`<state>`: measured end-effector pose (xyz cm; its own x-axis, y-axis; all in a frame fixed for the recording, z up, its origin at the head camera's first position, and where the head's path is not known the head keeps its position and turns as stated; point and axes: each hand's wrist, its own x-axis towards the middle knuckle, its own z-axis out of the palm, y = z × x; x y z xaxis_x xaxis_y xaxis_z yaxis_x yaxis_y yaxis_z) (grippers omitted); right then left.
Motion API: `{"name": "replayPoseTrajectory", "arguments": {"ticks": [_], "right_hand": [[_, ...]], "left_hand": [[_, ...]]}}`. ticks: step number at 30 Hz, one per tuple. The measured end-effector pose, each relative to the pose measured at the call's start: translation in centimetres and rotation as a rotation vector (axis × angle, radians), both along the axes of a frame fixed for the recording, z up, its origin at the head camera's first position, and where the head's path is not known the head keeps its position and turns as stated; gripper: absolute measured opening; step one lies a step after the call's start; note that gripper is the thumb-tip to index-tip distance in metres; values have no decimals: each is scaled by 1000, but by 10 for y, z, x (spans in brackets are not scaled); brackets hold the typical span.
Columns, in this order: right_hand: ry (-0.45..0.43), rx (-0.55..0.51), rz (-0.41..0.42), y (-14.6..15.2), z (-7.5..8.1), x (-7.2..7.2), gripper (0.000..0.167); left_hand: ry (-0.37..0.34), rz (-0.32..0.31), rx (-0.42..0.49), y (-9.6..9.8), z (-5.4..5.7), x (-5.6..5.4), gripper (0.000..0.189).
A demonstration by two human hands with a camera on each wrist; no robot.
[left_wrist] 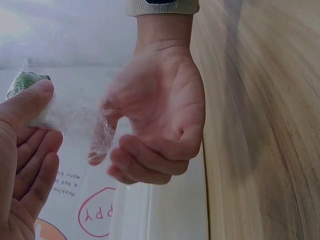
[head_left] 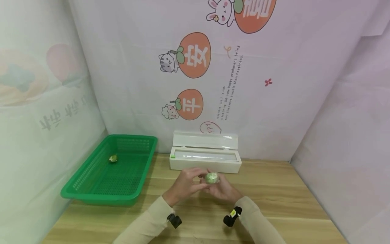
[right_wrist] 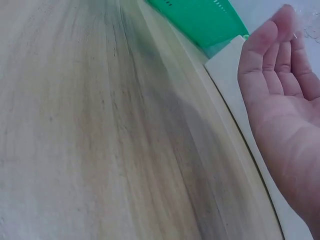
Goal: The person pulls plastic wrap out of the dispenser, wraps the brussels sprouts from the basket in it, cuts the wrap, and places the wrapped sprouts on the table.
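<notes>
A small rounded green item wrapped in clear film [head_left: 211, 178] is between the two hands, above the wooden table. My left hand [head_left: 186, 184] holds it; in the left wrist view the thumb [left_wrist: 40, 92] lies over the wrapped green item [left_wrist: 25, 82]. A twisted tail of clear film [left_wrist: 75, 107] stretches from it toward my right hand [left_wrist: 160, 105], whose fingers are curled with the film at the thumb. From the right wrist view, the right hand [right_wrist: 287, 95] has thumb and fingertips close together at the film's end. What the green item is cannot be told.
A green basket [head_left: 122, 200] stands at the left with another small green wrapped-looking item [head_left: 113, 158] inside. Behind the hands is a white cling film dispenser [head_left: 205, 166], its clear lid [head_left: 205, 139] raised. Printed cloth walls [head_left: 137, 84] enclose the wooden table [head_left: 274, 189].
</notes>
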<state>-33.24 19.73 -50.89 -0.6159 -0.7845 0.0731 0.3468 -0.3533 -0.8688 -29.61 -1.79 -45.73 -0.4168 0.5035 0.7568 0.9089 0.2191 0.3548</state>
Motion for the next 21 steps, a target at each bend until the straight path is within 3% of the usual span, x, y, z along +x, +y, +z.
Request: {"name": "replayPoseTrajectory", "arguments": {"ticks": [6, 11, 14, 17, 21], "right_hand": [[48, 100, -41, 1, 6, 0, 61], [-42, 30, 2, -4, 11, 1, 69], [-64, -7, 19, -5, 11, 3, 65], [-19, -38, 19, -2, 9, 3, 55], [124, -54, 23, 7, 4, 1, 49]], "left_hand": [[1, 16, 21, -1, 1, 0, 31], [-6, -1, 16, 1, 0, 2, 31], [-3, 8, 3, 0, -1, 2, 31], [7, 33, -4, -4, -4, 0, 32], [23, 72, -17, -12, -8, -4, 30]]}}
